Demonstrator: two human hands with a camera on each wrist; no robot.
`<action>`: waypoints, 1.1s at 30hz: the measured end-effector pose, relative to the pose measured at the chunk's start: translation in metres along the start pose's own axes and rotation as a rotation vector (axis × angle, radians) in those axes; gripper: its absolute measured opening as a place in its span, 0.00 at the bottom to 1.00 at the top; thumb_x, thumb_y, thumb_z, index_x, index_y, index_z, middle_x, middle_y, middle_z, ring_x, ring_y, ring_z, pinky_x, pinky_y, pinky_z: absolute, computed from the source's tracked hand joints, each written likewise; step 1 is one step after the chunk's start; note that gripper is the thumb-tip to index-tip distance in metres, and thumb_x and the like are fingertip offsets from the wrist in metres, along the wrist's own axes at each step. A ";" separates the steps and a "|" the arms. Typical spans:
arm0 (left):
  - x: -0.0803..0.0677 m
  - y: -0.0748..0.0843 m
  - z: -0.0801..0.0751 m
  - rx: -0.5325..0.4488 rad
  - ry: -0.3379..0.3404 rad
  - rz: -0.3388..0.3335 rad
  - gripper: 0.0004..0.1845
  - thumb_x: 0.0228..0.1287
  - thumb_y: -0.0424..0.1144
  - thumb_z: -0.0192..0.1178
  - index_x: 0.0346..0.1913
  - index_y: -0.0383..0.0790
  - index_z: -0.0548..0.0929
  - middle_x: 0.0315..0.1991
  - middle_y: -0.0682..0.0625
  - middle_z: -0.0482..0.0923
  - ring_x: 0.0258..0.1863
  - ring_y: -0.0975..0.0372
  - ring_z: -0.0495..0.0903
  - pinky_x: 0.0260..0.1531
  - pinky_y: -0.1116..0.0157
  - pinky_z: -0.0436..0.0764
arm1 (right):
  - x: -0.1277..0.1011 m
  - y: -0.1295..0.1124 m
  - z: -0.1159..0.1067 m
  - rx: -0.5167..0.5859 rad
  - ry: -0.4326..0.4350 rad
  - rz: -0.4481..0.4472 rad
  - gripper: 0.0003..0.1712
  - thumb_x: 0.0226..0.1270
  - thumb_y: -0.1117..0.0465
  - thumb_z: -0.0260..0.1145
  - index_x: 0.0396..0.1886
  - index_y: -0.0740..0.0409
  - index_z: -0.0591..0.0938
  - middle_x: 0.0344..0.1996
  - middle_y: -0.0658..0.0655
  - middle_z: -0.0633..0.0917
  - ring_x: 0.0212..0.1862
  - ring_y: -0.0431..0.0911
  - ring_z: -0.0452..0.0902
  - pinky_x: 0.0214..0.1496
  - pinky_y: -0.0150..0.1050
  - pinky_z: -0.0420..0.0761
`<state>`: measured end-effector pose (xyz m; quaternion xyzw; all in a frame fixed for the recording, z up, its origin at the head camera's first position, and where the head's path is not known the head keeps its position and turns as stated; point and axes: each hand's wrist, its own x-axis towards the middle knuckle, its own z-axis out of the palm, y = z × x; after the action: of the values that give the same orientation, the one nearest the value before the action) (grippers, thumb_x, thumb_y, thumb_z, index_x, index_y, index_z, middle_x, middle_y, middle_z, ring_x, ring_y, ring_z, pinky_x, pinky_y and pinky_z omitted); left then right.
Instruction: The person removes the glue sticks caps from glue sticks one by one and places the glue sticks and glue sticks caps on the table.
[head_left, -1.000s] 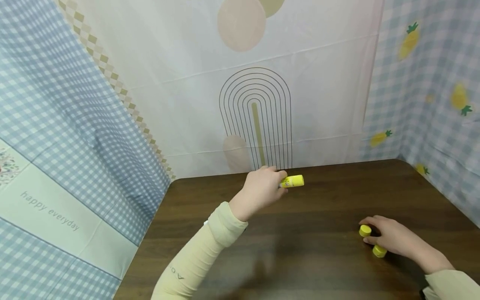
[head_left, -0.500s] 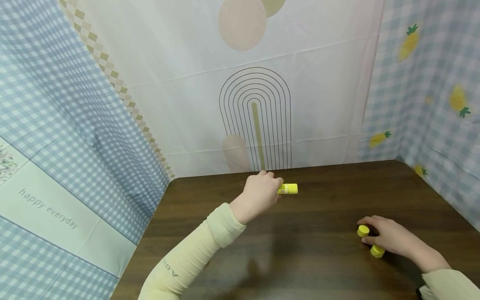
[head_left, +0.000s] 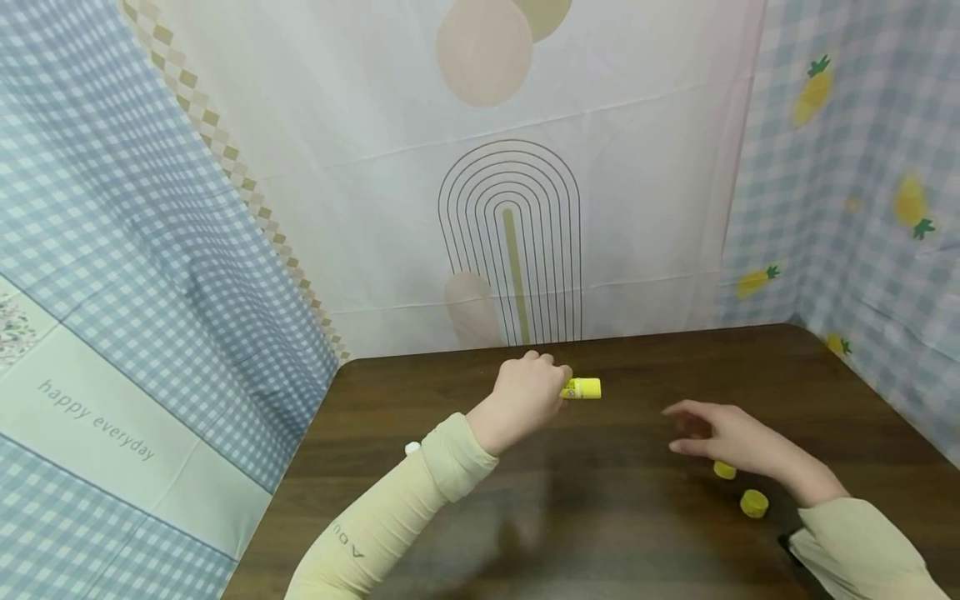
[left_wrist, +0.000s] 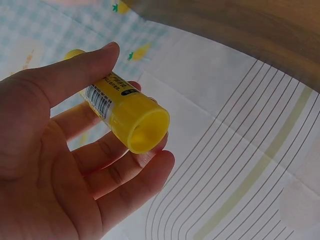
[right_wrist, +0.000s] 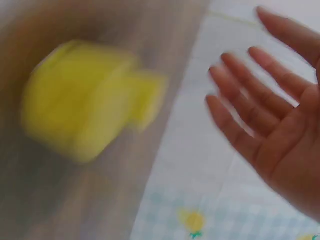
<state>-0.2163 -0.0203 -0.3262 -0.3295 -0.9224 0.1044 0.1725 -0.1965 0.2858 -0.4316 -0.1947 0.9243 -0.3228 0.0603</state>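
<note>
Head view: both bare hands are over the table, one with a load and one without.
Left hand: raised over the far part of the table, pinching the yellow tube.
Yellow tube: off the table, roughly level, one end jutting past the fingers to the right; that grip seems chosen to leave this end uncovered.
Right hand: holding nothing, fingers bent slightly and parted from the thumb.
Yellow pieces on the table: a nearer short piece and a farther short piece, the latter partly hidden by the right hand; they sit near each other, probably so that hand can reach both easily.
Small white object: beside the left sleeve, partly covered; what it is I cannot tell.
Left wrist view: the thumb lies across the tube, fingers behind it, a hold that likely steadies it without wrapping it fully.
Hollow end: faces the camera, its rim free of the thumb; printed label partly showing.
Right wrist view: fingers spread and apart from the blurred yellow shapes; the blur hides how those stand.
</note>
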 end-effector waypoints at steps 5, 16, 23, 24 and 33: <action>0.001 0.003 0.003 0.013 -0.013 0.003 0.10 0.57 0.47 0.74 0.40 0.52 0.88 0.31 0.54 0.82 0.30 0.60 0.79 0.20 0.63 0.77 | 0.023 -0.038 0.002 0.199 0.024 -0.101 0.32 0.71 0.47 0.66 0.70 0.53 0.72 0.48 0.53 0.84 0.48 0.44 0.81 0.43 0.39 0.81; 0.000 0.010 0.004 0.041 -0.031 0.037 0.08 0.60 0.45 0.72 0.42 0.53 0.89 0.31 0.54 0.83 0.31 0.61 0.80 0.21 0.64 0.79 | 0.053 -0.081 0.020 0.430 0.039 -0.108 0.23 0.73 0.48 0.65 0.61 0.56 0.77 0.44 0.58 0.84 0.44 0.51 0.83 0.45 0.43 0.84; -0.001 0.010 0.006 0.050 0.019 0.054 0.06 0.59 0.44 0.71 0.39 0.53 0.89 0.29 0.54 0.82 0.29 0.61 0.80 0.19 0.65 0.78 | 0.054 -0.084 0.024 0.457 0.075 -0.076 0.20 0.71 0.47 0.67 0.55 0.54 0.80 0.41 0.57 0.85 0.42 0.52 0.84 0.43 0.44 0.84; -0.002 0.010 0.006 0.051 0.020 0.055 0.06 0.59 0.44 0.71 0.39 0.53 0.89 0.29 0.54 0.82 0.29 0.61 0.80 0.19 0.65 0.78 | 0.054 -0.084 0.024 0.450 0.079 -0.078 0.20 0.71 0.47 0.67 0.55 0.54 0.80 0.41 0.57 0.85 0.42 0.52 0.84 0.43 0.44 0.84; -0.003 0.009 0.008 0.018 -0.016 0.068 0.02 0.59 0.43 0.71 0.35 0.53 0.88 0.26 0.55 0.81 0.25 0.62 0.78 0.17 0.65 0.76 | 0.051 -0.086 0.028 0.375 0.114 -0.102 0.16 0.70 0.47 0.68 0.50 0.50 0.83 0.40 0.54 0.84 0.42 0.56 0.80 0.40 0.40 0.82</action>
<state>-0.2115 -0.0159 -0.3370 -0.3581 -0.9110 0.1212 0.1645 -0.2088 0.1884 -0.3996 -0.2082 0.8389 -0.5023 0.0266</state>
